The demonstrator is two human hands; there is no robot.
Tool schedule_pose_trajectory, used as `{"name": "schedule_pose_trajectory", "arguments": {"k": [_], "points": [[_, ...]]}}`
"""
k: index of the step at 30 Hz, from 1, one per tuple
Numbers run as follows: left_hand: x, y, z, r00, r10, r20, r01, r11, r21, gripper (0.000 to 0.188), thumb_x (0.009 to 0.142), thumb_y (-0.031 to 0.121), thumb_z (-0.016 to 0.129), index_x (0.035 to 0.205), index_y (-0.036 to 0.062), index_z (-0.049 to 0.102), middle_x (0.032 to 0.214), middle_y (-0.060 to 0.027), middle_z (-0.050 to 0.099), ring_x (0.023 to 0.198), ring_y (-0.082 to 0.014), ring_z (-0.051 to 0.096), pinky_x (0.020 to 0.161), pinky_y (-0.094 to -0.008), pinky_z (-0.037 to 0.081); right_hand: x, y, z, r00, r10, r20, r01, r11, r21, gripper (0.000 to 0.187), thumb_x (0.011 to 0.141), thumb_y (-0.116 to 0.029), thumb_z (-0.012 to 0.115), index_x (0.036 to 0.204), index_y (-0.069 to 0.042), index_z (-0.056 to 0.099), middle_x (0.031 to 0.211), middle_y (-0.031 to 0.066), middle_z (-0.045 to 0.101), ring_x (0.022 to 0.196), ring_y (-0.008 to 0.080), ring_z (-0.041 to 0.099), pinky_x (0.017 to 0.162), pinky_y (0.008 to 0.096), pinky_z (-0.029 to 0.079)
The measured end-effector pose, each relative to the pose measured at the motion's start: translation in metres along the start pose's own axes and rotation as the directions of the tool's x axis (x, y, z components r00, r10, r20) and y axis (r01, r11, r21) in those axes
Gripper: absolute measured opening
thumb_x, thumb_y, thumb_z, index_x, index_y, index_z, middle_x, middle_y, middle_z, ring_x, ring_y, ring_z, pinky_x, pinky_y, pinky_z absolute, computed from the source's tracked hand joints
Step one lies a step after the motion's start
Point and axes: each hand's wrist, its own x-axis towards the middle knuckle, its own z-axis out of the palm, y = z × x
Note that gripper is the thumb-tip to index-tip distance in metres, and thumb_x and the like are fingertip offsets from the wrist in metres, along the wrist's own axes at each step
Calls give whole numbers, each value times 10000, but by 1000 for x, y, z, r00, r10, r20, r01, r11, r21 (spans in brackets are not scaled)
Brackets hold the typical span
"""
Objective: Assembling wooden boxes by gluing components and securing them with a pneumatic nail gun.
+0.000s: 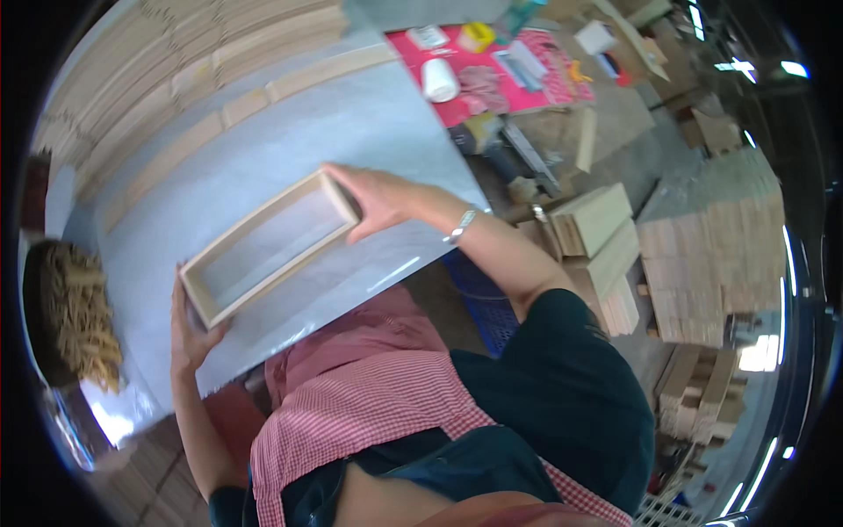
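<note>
Between my hands a rectangular wooden frame (263,292), long and narrow, lies on or just above the pale worktable; a gap below it cannot be made out. The tabletop shows through its middle. My left hand (190,332) grips the near-left short end, thumb on the near side. At the far-right short end, my right hand (373,200) is wrapped round the corner, fingers at the far corner and thumb at the near one. A metal bracelet (460,227) circles my right wrist.
Stacked wooden strips (202,61) fill the back left of the worktable (351,114), with a row of strips (189,145) before them. A round container of thin wood pieces (83,316) stands at the left. Right are a pink-topped surface (457,110), wooden boards (597,228) and a blue crate (483,312).
</note>
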Motion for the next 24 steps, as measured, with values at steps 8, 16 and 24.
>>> {"name": "schedule_pose_trajectory", "arguments": {"k": [8,16,24], "points": [[-35,7,-1,986,-36,-165,69,977,200,764,738,224,840,1401,68,493,1510,-149,483,1403,-362,445,1147,-450,367,2,113,-98,696,43,-717,-441,813,-380,575,832,-246,763,1318,-5,573,1264,215,630,1143,372,613,968,433,497],[-102,27,6,733,-393,-555,398,910,-118,193,984,179,631,877,19,647,1078,-80,678,1158,-249,579,967,-360,446,25,182,-128,300,647,-701,-928,367,-59,750,790,-577,719,1233,15,598,1153,239,681,1031,421,667,876,469,544],[-105,45,33,516,-642,-568,468,766,-441,317,1014,229,586,854,-28,681,958,-95,642,898,-182,555,811,-312,461,12,67,-102,293,497,-817,-97,865,492,667,826,-252,841,1315,32,488,1191,220,604,948,267,686,748,289,619]]}}
